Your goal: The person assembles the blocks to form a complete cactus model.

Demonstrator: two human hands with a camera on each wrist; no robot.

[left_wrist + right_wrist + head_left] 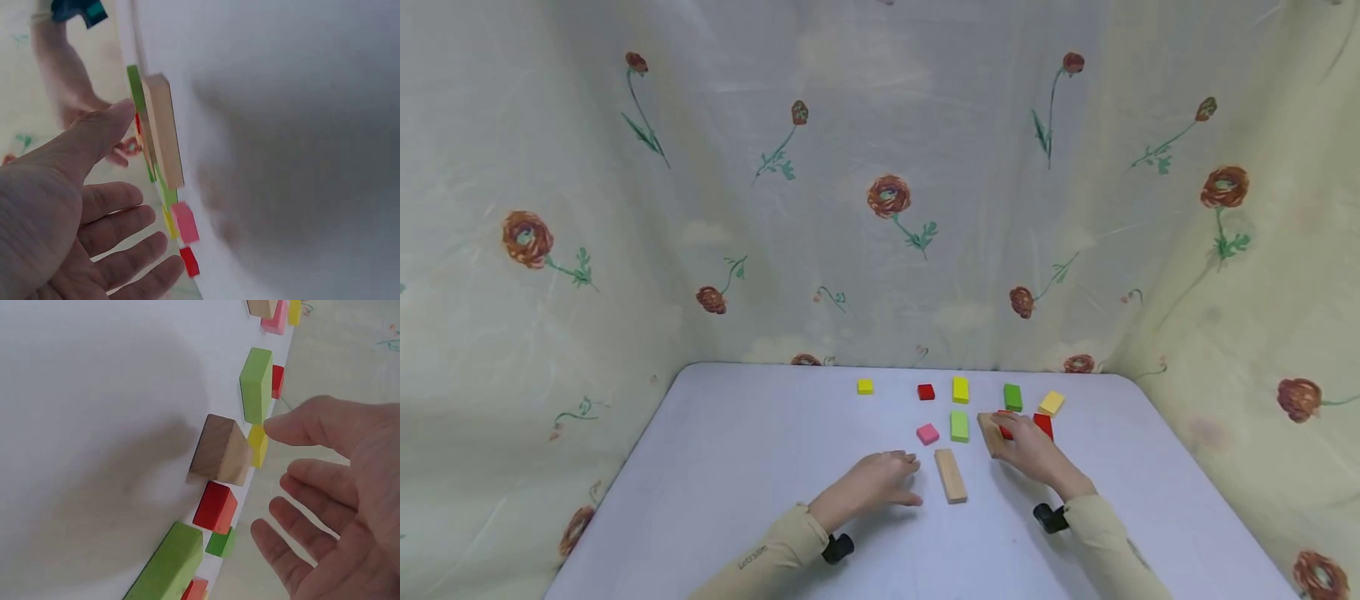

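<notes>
My left hand (876, 483) hovers over the table just left of a plain wooden block (951, 477); its fingers are spread and hold nothing. In the left wrist view that wooden block (164, 131) appears beyond the thumb. My right hand (1028, 448) is above a second wooden block (989, 433) and a red block (1004, 427), partly covering both. The right wrist view shows its fingers (312, 531) loosely bent, with nothing between them and the thumb. Below them lie the wooden block (219, 450), the red block (215, 507) and a long green block (167, 565).
Beyond the hands lie a pink block (927, 434), a light green block (959, 426), a yellow block (960, 389), a dark red block (926, 392), a small yellow block (865, 387), a green block (1012, 397), a pale orange block (1052, 403) and another red block (1043, 424). Flowered cloth (850, 250) surrounds the table.
</notes>
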